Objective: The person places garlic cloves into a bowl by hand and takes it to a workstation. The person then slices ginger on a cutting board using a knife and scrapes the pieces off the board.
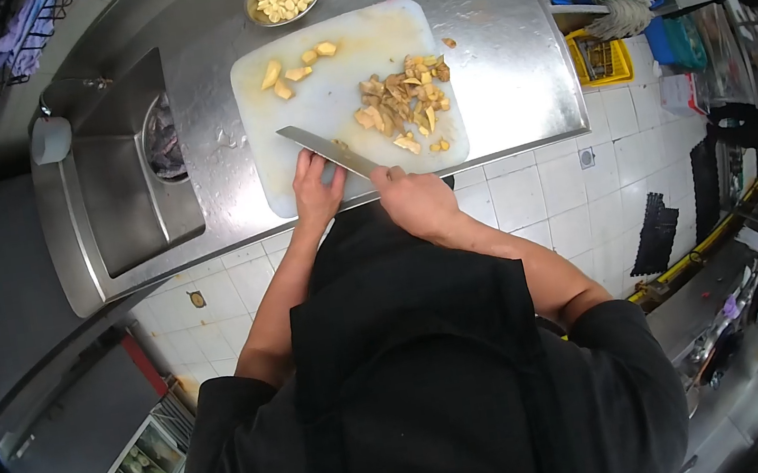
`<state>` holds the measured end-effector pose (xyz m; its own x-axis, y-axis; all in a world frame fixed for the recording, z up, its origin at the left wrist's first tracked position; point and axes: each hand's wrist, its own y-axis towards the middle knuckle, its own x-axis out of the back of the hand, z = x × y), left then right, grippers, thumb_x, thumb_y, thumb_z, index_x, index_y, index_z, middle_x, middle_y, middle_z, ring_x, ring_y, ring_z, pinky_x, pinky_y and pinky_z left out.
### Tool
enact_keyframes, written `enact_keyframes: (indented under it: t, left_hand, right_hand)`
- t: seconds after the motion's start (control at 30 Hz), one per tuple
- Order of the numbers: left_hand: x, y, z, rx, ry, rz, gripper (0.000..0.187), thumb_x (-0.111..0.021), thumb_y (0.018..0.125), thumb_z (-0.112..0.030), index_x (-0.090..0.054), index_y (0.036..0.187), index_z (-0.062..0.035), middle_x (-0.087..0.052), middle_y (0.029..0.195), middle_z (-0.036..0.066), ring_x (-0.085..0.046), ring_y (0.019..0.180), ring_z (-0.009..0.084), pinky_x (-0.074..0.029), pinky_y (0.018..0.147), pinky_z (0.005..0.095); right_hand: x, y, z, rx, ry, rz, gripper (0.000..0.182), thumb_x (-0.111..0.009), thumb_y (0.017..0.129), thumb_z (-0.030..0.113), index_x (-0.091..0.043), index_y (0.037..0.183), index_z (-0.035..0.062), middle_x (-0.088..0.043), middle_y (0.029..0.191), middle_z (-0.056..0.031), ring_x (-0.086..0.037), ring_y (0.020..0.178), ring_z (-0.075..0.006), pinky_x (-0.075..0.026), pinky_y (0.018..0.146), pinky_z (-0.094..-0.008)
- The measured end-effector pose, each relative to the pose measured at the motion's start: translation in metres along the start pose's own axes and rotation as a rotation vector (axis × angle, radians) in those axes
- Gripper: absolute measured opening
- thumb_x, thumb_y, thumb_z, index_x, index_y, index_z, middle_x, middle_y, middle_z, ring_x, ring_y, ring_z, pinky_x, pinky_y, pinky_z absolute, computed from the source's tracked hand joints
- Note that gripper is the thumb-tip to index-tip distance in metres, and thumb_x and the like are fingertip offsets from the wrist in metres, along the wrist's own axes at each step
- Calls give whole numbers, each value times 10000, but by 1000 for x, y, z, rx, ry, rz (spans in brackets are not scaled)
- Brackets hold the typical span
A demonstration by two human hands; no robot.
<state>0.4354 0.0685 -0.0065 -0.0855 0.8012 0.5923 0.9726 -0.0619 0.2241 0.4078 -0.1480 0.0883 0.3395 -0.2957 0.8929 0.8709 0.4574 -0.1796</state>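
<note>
My right hand (420, 202) is wrapped round the handle of a large knife (327, 150), whose blade points up and left over the near edge of a white cutting board (323, 100). Beside the blade, my left hand (317, 187) is at the board's near edge, its fingertips partly behind the knife; what it holds, if anything, is hidden. A small yellowish piece shows just past the blade. Peeled ginger-like pieces (270, 74) lie at the board's upper left. On its right side is a heap of brownish peelings and cut bits (399, 100).
Beyond the board stands a metal bowl (254, 15) of peeled garlic-like cloves (286, 0). At left is a steel sink (120, 194) with a round container (150, 142) in it. The steel counter (509, 57) ends at the right, past which are a yellow basket (622, 61) and a mop (623, 16).
</note>
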Motion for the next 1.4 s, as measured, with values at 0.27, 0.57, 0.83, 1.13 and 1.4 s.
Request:
enact_keyframes:
  t: [0.27, 0.57, 0.83, 1.13, 1.4]
  left_hand:
    - [-1, -3, -7, 13, 70, -55, 319, -807, 798, 16, -734, 1108, -6, -678, 1140, 146, -688, 1057, 355, -569, 886, 413]
    - [-5, -4, 0, 20, 22, -64, 303, -811, 784, 38, -738, 1076, -1, -669, 1090, 135, -685, 1004, 338, -564, 853, 398]
    - [-6, -3, -2, -32, 34, -89, 248, -820, 819, 23, -745, 1054, -2, -681, 1110, 133, -699, 1007, 332, -572, 859, 405]
    - [-2, -1, -2, -69, -1, -79, 253, -830, 862, -32, -727, 1090, 6, -684, 1202, 153, -712, 1032, 329, -590, 891, 409]
    - [-3, 6, -11, -91, 25, -10, 281, -789, 878, -35, -720, 1151, -17, -649, 1219, 149, -636, 1109, 330, -551, 936, 421]
  right_hand:
    - [-4, -10, 3, -4, -11, 65, 307, -596, 931, 91, -556, 1187, -74, -716, 907, -199, -766, 737, -343, -606, 618, -446]
    - [3, -4, 17, -72, 49, 117, 252, -561, 938, 56, -533, 1151, -77, -703, 948, -254, -756, 782, -399, -612, 659, -485]
    - [-3, 14, 2, -27, 32, 71, 228, -577, 943, 72, -554, 1135, -50, -731, 898, -237, -758, 791, -397, -609, 655, -487]
    - [-7, 64, -56, -4, 640, 118, 210, -571, 933, 122, -594, 1061, -43, -692, 915, -320, -671, 928, -523, -517, 838, -569]
    - [-3, 18, -25, -122, 329, 44, 151, -581, 961, 112, -539, 1042, -8, -697, 864, -292, -695, 816, -507, -549, 720, -589]
